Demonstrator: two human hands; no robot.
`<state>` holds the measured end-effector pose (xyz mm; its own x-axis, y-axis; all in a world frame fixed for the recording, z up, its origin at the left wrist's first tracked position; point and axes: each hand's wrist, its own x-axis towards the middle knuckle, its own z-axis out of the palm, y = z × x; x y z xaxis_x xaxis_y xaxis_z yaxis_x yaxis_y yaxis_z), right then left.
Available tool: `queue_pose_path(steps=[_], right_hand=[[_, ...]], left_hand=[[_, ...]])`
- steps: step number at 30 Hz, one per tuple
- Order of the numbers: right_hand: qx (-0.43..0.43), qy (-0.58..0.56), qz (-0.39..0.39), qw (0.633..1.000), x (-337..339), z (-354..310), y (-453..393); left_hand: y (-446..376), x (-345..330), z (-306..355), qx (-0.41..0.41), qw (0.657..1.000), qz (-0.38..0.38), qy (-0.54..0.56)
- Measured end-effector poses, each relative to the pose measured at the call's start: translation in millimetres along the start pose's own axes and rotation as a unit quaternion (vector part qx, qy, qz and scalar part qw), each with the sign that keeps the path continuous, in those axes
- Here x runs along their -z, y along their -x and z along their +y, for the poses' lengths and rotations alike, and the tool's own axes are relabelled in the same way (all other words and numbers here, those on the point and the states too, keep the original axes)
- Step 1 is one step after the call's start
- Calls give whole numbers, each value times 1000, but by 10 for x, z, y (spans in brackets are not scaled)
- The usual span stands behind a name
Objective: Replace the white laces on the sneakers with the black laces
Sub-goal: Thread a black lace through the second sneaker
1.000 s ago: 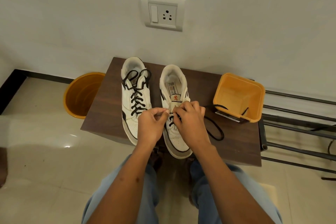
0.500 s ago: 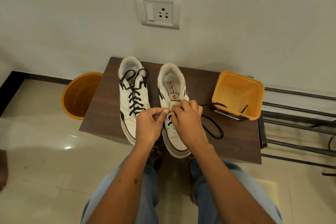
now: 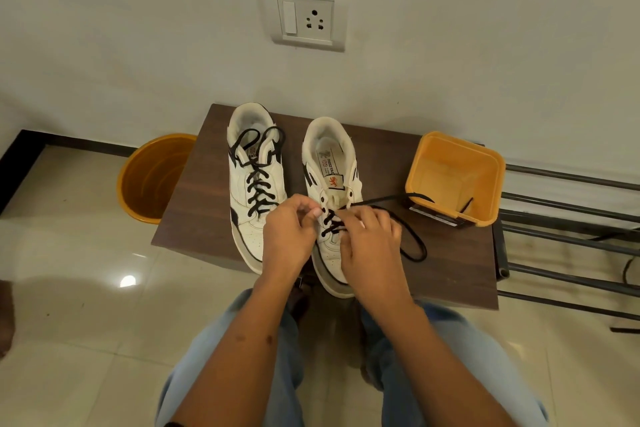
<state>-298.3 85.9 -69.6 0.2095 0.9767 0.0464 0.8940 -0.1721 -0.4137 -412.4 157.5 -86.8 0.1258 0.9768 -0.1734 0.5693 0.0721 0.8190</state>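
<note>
A dark wooden surface (image 3: pixel 194 218) stands against a pale wall, seen from above by the person working at it. Two white sneakers sit side by side on it, toes toward the viewer. The sneaker on the left (image 3: pixel 254 184) is fully threaded with a black lace, its ends lying loose over the collar. The sneaker on the right (image 3: pixel 332 191) is laced only across its lower eyelets; the upper eyelets are bare.

To the right, near the surface's edge, a square orange container (image 3: pixel 457 177) holds one tip of lace. A round orange bin (image 3: pixel 152 180) stands on the floor to the left.

The working black lace (image 3: pixel 412 246) runs from the right sneaker's middle eyelets, loops across the surface and trails toward the container.

The left hand (image 3: pixel 287 236) has its fingers curled and pinches at an eyelet on the sneaker's left flap; whether it holds the lace tip there cannot be told. The right hand (image 3: pixel 370 239) is curled over the opposite flap, and its grip on the lace is hidden.

Risks, as a judgement: pulling the slack loop could drag or tip the light container; the tip could slip past an eyelet, giving an uneven crossing; uneven pulling could leave the two ends mismatched.
</note>
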Motion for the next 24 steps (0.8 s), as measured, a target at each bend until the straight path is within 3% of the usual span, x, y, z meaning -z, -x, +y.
queue_pose_path(steps=[4, 6, 8, 10, 12, 13, 16, 19, 22, 24], right_hand=[[31, 7, -199, 979, -98, 20, 495], [32, 22, -247, 968, -172, 85, 536], [27, -3, -265, 964, -210, 122, 508], [29, -15, -266, 963, -213, 117, 489], [28, -15, -275, 961, -215, 112, 496], [24, -15, -281, 959, -219, 107, 498], [13, -22, -288, 957, -217, 71, 471], [7, -26, -293, 956, -207, 49, 463], [6, -24, -307, 951, -190, 56, 456], [8, -22, -318, 948, -175, 56, 446]], left_hand=[[3, 47, 26, -14, 1000, -6, -21], [10, 88, 56, -17, 999, 28, 26], [3, 188, 72, 1, 985, 153, 82], [-33, 361, 48, 63, 943, 308, 109], [-69, 474, -17, 95, 925, 366, 48], [-68, 477, -36, 70, 939, 336, -17], [-12, 329, 6, -94, 974, 130, -162], [34, 160, 51, -117, 973, 25, -199], [33, 160, 50, -91, 984, 62, -142], [-18, 302, -24, -36, 981, 173, -82]])
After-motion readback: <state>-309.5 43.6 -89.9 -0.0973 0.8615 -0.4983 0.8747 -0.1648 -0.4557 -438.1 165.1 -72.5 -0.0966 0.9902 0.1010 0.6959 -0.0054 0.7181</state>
